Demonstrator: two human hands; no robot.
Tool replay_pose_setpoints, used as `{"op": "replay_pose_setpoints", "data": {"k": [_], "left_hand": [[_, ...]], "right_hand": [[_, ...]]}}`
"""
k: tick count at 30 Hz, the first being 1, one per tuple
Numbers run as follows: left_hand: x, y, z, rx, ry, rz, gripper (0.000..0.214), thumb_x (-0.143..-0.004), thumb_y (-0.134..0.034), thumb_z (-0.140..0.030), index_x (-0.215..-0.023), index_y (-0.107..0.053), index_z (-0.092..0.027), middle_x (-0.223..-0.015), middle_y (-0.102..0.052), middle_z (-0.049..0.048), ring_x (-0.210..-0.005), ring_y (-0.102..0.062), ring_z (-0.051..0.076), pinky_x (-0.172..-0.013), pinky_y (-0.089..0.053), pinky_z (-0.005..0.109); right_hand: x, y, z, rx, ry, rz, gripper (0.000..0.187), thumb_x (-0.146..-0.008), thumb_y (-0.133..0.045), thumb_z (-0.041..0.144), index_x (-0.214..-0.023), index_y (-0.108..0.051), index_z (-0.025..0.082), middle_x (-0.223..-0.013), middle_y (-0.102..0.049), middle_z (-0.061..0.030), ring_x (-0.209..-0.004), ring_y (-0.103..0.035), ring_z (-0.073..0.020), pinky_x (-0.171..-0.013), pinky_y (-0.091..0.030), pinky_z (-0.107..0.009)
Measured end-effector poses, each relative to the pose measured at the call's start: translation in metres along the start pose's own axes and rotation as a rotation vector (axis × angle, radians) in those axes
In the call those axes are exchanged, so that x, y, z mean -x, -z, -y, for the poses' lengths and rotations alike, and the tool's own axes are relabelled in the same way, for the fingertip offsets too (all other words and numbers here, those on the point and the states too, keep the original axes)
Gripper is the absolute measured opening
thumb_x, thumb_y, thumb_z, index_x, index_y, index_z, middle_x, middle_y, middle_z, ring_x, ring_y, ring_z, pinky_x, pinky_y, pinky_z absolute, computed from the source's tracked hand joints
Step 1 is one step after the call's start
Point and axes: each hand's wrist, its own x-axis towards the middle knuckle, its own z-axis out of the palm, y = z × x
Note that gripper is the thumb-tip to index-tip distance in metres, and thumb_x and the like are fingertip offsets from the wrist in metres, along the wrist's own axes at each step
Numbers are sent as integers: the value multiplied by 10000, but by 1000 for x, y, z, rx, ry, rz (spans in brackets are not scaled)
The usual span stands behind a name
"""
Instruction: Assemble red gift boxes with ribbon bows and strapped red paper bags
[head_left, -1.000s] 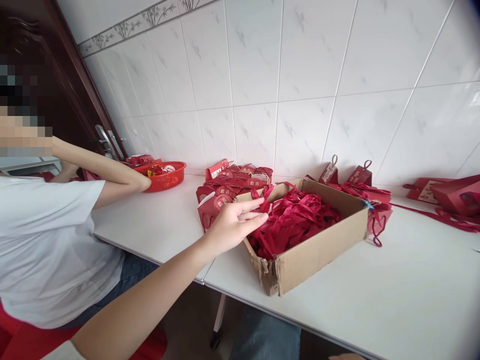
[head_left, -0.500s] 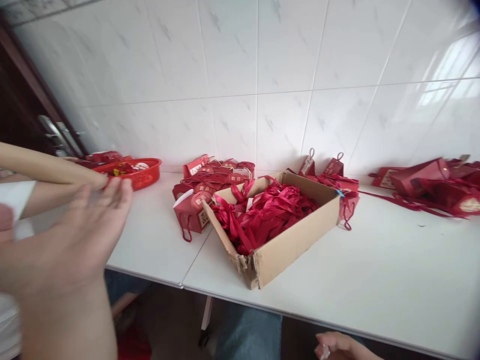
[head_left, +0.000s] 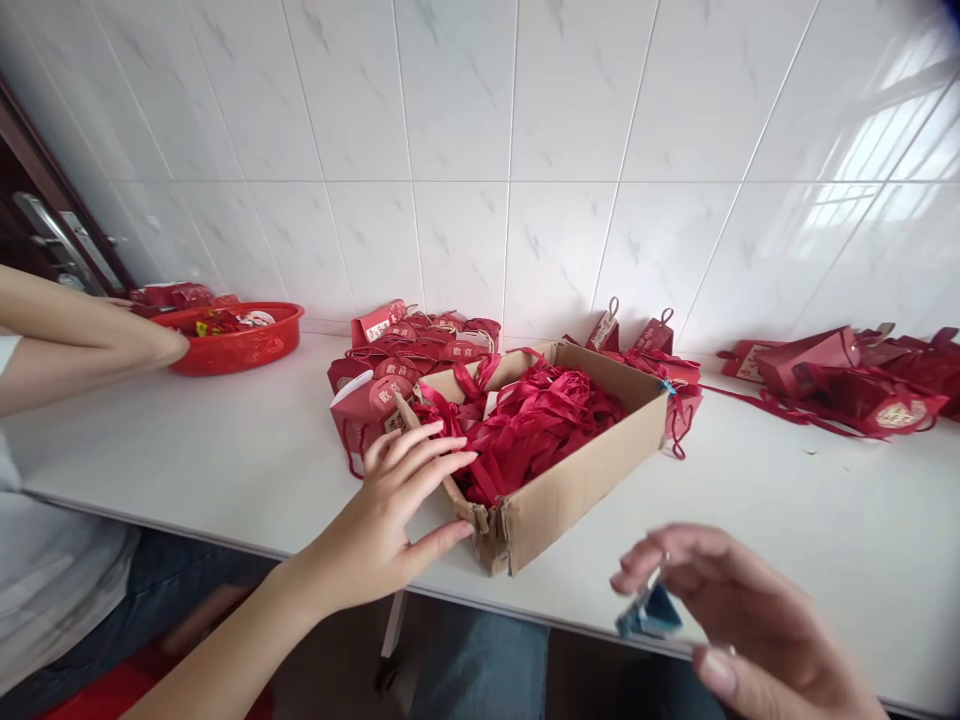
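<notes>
My left hand (head_left: 397, 500) is open, its fingers spread over the left edge of a cardboard box (head_left: 585, 490) and the thumb by its near corner. A tangled heap of red ribbons (head_left: 536, 425) fills the box. At the lower right, my right hand (head_left: 750, 610) is curled over the table's front edge. A small blue object (head_left: 651, 612) with a shiny part hangs at its fingers; blur hides what kind it is. Behind the box's left side stand several red gift boxes (head_left: 420, 345) with cord handles.
A co-worker's arm (head_left: 82, 340) reaches in from the left beside a red plastic basin (head_left: 247, 345) holding small packets. More red gift boxes with ribbon (head_left: 840, 375) lie at the right against the tiled wall (head_left: 465, 90). The white table (head_left: 247, 450) has a seam near the box.
My left hand has come from the far left to the cardboard box's left edge. My right hand has risen into view with the small blue object. The view has shifted slightly.
</notes>
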Motion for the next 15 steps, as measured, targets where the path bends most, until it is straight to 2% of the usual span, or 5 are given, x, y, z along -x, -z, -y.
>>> {"op": "replay_pose_setpoints", "data": {"k": [4, 6, 8, 11, 15], "left_hand": [[-2, -10, 6, 46, -17, -109, 436, -857, -616, -425, -1258, -489, -310, -1262, -592, 65, -1254, -476, 306, -1103, -238, 517], [-1, -15, 5, 56, -2, -150, 470, -860, -614, -406, -1286, -441, -308, -1281, -573, 74, -1270, -458, 312, -1104, -213, 517], [2, -20, 4, 67, 14, -167, 484, -867, -605, -380, -1303, -409, -302, -1310, -539, 83, -1308, -407, 317, -1093, -221, 504], [6, -29, 3, 87, -3, -183, 406, -882, -571, -330, -1259, -429, -279, -1294, -509, 93, -1340, -336, 318, -1066, -259, 480], [2, -40, 1, 139, -29, -213, 353, -896, -536, -300, -1230, -429, -258, -1274, -481, 103, -1360, -277, 317, -1067, -266, 478]], "right_hand": [[-54, -11, 6, 142, 189, -84, 350, -938, -535, 325, -1287, -519, 313, -1142, -623, -72, -1070, -603, -212, -908, -513, -333], [-82, -21, 3, 193, 214, -2, 327, -928, -556, 324, -1251, -520, 285, -1088, -620, -64, -1014, -608, -199, -893, -508, -326], [-104, -29, -2, 188, 188, 72, 292, -926, -551, 365, -1192, -514, 253, -1001, -613, -56, -876, -618, -179, -779, -534, -305], [-118, -37, -6, 159, 105, 87, 290, -922, -537, 424, -1129, -507, 223, -862, -603, -39, -736, -600, -160, -637, -536, -276], [-116, -37, -6, 87, 84, 31, 249, -897, -583, 417, -1039, -552, 215, -795, -603, -22, -703, -612, -150, -616, -548, -255]]}}
